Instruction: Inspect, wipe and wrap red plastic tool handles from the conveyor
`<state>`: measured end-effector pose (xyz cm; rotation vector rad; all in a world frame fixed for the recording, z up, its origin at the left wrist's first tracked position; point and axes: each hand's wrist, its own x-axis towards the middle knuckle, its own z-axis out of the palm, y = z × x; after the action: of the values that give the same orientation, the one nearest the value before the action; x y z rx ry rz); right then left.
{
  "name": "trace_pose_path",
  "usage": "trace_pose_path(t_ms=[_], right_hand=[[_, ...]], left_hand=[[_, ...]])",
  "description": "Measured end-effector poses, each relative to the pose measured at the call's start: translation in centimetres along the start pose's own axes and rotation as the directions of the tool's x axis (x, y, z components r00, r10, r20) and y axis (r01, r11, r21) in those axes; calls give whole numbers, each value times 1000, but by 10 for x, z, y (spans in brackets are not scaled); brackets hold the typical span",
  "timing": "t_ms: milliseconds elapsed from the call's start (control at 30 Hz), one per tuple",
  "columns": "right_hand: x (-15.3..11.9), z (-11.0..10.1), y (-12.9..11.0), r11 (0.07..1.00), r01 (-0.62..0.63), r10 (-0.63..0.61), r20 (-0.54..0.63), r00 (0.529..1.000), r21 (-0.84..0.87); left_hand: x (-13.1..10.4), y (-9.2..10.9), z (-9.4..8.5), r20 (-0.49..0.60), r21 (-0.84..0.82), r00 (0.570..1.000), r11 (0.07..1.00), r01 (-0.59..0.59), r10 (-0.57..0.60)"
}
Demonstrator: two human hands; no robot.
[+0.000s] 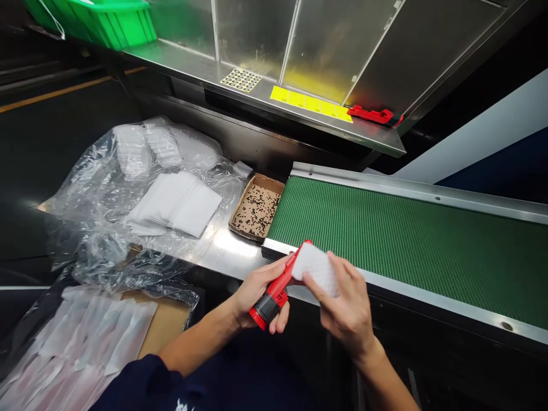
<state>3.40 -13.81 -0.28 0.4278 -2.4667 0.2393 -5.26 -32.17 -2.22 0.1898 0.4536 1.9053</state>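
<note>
My left hand is closed round a red and black tube-shaped device, which slants up to the right in front of my body. My right hand pinches a small white foam pouch or sheet between thumb and fingers. That white piece lies against the upper end of the device and covers part of it. Both hands are just in front of the near rail of a green conveyor belt. I cannot make out the device's exact kind.
A stack of white foam pouches lies on clear plastic. Beside the belt stands a cardboard box holding small black pieces. Wrapped items lie lower left. On the shelf are a sticker sheet, yellow labels, a red part and a green bin.
</note>
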Motion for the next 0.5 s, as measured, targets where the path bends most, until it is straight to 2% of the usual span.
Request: trace_pose_path(t_ms=[100,167,233,333,400,500], right_hand=[[-4,-3,11,972,-140,133,-45,990,-189],[-4,-7,0,978,-162,149,-106,983,-134],[-1,-8,-19,995,-97,97,-110,989,4],[4,-3,-37,986,38,-34,-27,999,163],[6,2,-31,985,51,-49,-17,999,162],[3,5,-3,993,-96,93,-48,995,-68]], left_hand=[[-2,2,2,-24,-10,1000,1000,-12,12],[-1,1,0,-28,-13,1000,1000,-11,11],[1,-1,-2,-36,-14,999,1000,-17,17],[-1,-4,-5,-59,12,998,1000,-9,10],[-5,-4,-5,-60,33,998,999,-5,7],[-10,-4,-3,-8,35,1000,999,-18,18]])
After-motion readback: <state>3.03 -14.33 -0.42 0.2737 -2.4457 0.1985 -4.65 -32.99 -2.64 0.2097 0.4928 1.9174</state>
